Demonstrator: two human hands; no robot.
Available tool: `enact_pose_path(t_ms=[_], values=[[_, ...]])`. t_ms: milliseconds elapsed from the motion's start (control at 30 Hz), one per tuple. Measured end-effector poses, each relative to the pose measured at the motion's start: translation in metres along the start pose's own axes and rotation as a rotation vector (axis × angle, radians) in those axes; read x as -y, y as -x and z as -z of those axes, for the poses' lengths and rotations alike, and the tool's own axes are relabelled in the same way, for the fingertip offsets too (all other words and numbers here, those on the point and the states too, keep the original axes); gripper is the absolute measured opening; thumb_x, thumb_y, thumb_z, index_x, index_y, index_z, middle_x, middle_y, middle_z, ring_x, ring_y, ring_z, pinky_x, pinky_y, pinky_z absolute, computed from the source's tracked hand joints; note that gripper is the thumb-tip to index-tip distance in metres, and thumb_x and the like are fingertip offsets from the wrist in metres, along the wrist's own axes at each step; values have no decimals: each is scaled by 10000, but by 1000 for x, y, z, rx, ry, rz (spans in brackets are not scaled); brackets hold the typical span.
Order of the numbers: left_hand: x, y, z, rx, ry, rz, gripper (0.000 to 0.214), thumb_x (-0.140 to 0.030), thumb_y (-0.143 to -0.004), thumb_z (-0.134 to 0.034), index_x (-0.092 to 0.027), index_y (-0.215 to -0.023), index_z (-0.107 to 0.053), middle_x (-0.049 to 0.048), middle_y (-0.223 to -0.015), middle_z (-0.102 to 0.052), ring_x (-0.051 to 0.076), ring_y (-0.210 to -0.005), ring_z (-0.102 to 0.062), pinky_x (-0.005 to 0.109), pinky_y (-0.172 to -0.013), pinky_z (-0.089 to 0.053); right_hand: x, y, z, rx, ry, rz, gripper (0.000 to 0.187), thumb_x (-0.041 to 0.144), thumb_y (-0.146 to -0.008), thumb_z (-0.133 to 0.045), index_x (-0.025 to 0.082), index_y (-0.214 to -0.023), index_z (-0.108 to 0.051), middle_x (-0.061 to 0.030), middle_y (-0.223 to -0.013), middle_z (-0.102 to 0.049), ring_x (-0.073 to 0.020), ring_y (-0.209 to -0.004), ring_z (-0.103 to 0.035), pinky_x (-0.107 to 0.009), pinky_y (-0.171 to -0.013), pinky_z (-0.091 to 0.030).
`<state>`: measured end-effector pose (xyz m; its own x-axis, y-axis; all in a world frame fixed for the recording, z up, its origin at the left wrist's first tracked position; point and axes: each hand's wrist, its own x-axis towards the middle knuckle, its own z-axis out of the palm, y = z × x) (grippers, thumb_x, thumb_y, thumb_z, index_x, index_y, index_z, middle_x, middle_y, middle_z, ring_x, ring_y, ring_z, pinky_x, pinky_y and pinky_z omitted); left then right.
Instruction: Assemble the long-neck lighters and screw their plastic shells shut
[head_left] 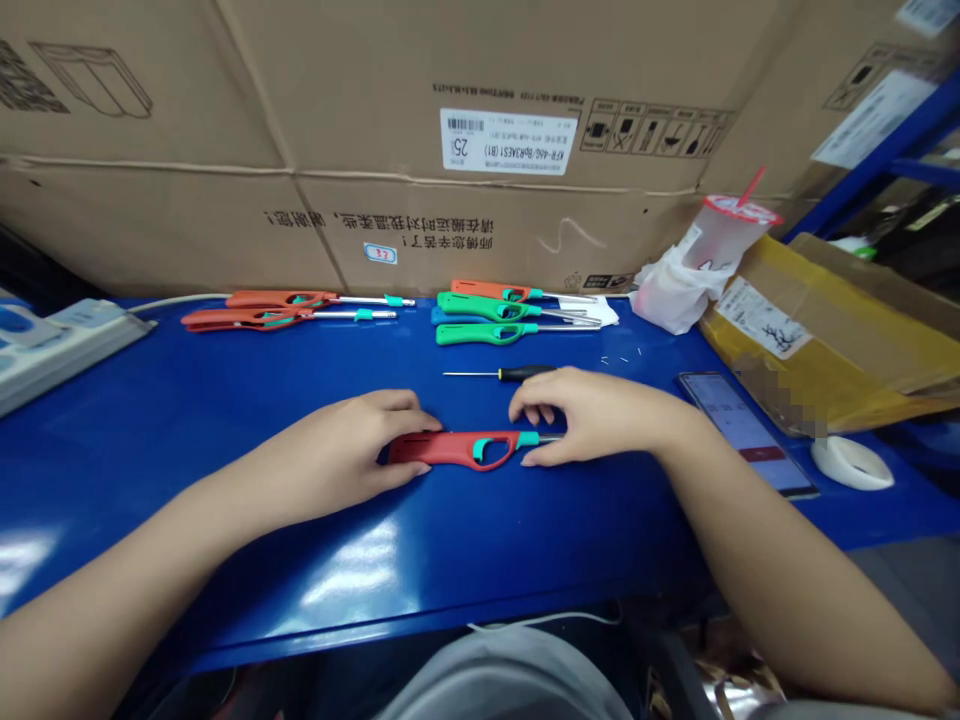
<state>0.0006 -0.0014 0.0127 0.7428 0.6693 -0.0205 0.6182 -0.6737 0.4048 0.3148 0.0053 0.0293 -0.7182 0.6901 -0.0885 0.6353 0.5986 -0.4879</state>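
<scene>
While the left hand point(360, 440), thumb and fingers parted about the handle's width, holds the butt of the red lighter point(450, 449) on the table point(360, 560) at front centre, the right hand point(585, 412) curls half open about its metal tube, whether gripping cannot be told, so a tug against a loose left hold could skid it over the glossy surface. At the back lie smooth plastic orange lighters point(259, 318) with shiny round tubes, then green lighters point(480, 334), a slender screwdriver point(517, 374) and tiny thin pins point(624, 358), easily scattered by a stray sweep.
</scene>
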Motion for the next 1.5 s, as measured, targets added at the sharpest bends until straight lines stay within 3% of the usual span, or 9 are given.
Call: enact_pose_path(t_ms=[100,167,333,433,567,833,967,1300,1500], values=[[3,0,0,12,6,-30,334,-350,-1006,-599,-248,-1310,-692,89,-1225,-681,254,-1089,-678,363,-969,-552,6,0,-4,103,38,-82,91,240,-853,-720,202,-933,-700,11,-810,-674,-139,-683,-588,-270,-614,-413],[4,0,3,15,13,-39,302,-353,-1024,-578,-241,-1280,-693,90,-1215,-670,249,-1095,-665,364,-981,-546,6,0,-4,84,59,-66,49,226,-872,-684,197,-909,-697,0,-807,-680,-141,-681,-587,-271,-612,-408],[12,-13,11,-151,-23,-45,369,-474,-1050,-534,-185,-1210,-697,112,-1179,-656,254,-1077,-647,392,-986,-549,-9,-4,3,-282,222,-9,125,294,-984,-631,207,-1021,-713,-53,-1015,-752,-188,-899,-672,-298,-781,-500],[26,-38,14,-337,-130,-74,383,-463,-1043,-528,-158,-1215,-683,135,-1153,-650,278,-1065,-633,444,-981,-549,-28,-8,7,-464,321,-108,170,315,-1012,-607,192,-1041,-720,-116,-1142,-760,-290,-1118,-653,-439,-998,-466],[51,-81,17,-393,-172,-80,313,-381,-989,-582,-156,-1174,-696,148,-1139,-634,320,-1091,-604,516,-1020,-524,-53,-11,8,-605,404,-294,244,267,-1018,-561,166,-1149,-740,-174,-1257,-747,-362,-1241,-626,-581,-1104,-389],[79,-132,5,-383,-166,-58,242,-334,-952,-614,-169,-1110,-695,143,-1107,-616,332,-1095,-600,522,-1014,-534,-80,-11,-1,-521,424,-443,451,290,-1019,-523,212,-1452,-622,-138,-1535,-617,-322,-1461,-524,-657,-1265,-227],[77,-135,-1,-401,-151,-38,304,-370,-962,-613,-175,-1192,-656,143,-1149,-626,328,-1115,-611,516,-1023,-531,-80,-13,-4,-471,414,-467,498,336,-1052,-447,228,-1525,-558,-128,-1599,-554,-312,-1515,-466,-676,-1288,-167],[61,-128,-7,-443,-123,-1,286,-356,-988,-573,-168,-1200,-613,140,-1151,-654,317,-1128,-641,477,-1013,-538,-80,-14,-6,-427,396,-508,585,391,-1048,-446,208,-1603,-464,-180,-1665,-448,-367,-1561,-381,-717,-1264,-202],[60,-127,-6,-444,-108,-3,291,-349,-957,-632,-183,-1196,-631,121,-1144,-656,308,-1121,-652,464,-1007,-547,-77,-12,-5,-422,410,-475,536,385,-1040,-506,309,-1571,-521,-136,-1669,-454,-370,-1561,-380,-727,-1250,-226]])
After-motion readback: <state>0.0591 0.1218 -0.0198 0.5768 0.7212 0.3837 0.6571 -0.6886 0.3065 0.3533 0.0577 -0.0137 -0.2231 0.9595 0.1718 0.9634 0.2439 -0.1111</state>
